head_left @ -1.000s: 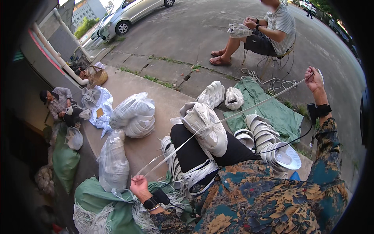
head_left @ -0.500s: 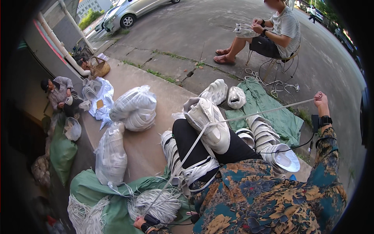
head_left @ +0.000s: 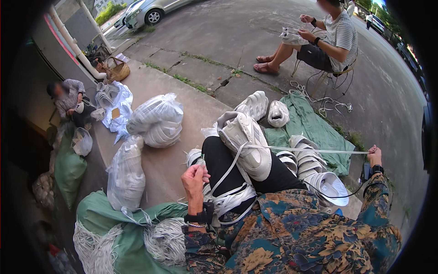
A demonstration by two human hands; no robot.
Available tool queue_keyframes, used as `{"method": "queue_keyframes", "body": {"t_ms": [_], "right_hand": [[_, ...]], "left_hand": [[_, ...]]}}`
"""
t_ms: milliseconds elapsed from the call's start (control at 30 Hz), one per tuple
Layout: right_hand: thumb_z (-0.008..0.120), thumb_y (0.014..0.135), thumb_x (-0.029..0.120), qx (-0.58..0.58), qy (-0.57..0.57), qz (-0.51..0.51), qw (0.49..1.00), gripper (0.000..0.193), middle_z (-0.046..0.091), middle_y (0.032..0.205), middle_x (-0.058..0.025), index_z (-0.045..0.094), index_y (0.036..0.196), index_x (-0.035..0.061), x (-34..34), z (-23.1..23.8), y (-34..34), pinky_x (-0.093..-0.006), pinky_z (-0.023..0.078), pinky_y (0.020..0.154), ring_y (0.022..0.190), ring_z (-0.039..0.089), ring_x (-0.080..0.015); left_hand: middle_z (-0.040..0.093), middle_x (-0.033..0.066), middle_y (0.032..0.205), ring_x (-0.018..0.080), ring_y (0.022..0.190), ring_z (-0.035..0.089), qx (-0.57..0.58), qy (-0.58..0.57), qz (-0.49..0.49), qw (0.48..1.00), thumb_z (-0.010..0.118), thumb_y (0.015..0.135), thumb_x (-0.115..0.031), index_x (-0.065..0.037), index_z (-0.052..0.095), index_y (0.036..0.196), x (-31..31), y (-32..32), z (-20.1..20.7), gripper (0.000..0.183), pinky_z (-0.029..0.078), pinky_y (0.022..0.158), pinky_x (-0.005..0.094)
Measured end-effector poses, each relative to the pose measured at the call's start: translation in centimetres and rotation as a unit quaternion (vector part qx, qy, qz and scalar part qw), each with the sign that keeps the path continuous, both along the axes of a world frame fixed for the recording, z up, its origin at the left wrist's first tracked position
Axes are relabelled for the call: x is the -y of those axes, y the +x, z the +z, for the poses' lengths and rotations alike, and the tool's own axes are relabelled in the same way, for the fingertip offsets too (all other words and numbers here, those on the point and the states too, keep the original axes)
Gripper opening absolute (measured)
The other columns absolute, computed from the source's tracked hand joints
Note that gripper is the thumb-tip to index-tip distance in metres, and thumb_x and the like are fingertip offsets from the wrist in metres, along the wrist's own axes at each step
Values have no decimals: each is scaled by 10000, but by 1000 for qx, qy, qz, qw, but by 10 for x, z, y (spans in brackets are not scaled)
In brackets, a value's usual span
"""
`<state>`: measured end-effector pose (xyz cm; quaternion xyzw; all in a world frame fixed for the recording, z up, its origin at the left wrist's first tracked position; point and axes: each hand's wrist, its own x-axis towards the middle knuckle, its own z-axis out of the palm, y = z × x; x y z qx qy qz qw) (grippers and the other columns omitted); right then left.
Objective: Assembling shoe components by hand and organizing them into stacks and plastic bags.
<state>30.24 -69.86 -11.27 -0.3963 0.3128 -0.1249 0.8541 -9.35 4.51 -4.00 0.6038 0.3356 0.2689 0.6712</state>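
A white sneaker upper [head_left: 246, 141] lies across my dark-trousered thighs. A white shoelace [head_left: 319, 150] runs taut from its eyelets to the right, where my right hand [head_left: 375, 156] is closed on it at arm's length. The other stretch of lace hangs slack from the shoe toward my left knee. Left of that knee, my left hand [head_left: 195, 180] is raised with thumb and fingers pinched together. What the pinch holds, if anything, is too small to make out. Loose white laces [head_left: 235, 201] are draped over my left thigh.
Stacked white shoe uppers [head_left: 315, 160] stand right of my legs, beside a green sheet [head_left: 315, 123]. Filled plastic bags [head_left: 127, 176] and a green sack [head_left: 98, 208] with lace bundles [head_left: 166, 239] lie left. Two people [head_left: 333, 41] sit farther off, handling shoes.
My left hand has risen from the lace bundles to beside my left knee; the lace on that side has gone slack. My right hand has dropped lower, still holding the lace.
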Motion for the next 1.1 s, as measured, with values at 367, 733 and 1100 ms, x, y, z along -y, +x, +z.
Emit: {"method": "queue_keyframes", "body": {"t_ms": [367, 733, 1100], "right_hand": [[399, 928, 221, -89, -4, 56, 995, 203, 342, 516, 48, 480, 796, 89, -56, -55, -50, -205, 211, 340, 394, 260, -72], [542, 821, 103, -101, -59, 220, 968, 87, 515, 609, -6, 493, 750, 91, -170, -47, -32, -215, 387, 424, 500, 492, -110], [589, 806, 103, 77, -183, 601, 774, 110, 586, 709, -24, 572, 890, 33, -439, 83, -122, -191, 432, 491, 586, 551, -84]], "left_hand": [[603, 31, 581, 74, 508, 547, -131, 136, -101, 977, 613, 764, -119, 6, 646, 783, 30, 76, -15, 130, 417, 483, 228], [605, 63, 580, 116, 509, 560, -126, 206, -103, 965, 616, 734, -157, -15, 648, 752, 31, 81, -17, 147, 434, 513, 262], [595, 186, 635, 351, 595, 591, -211, 457, -60, 862, 542, 737, -150, -28, 600, 720, 47, 95, 17, 135, 467, 569, 417]]}}
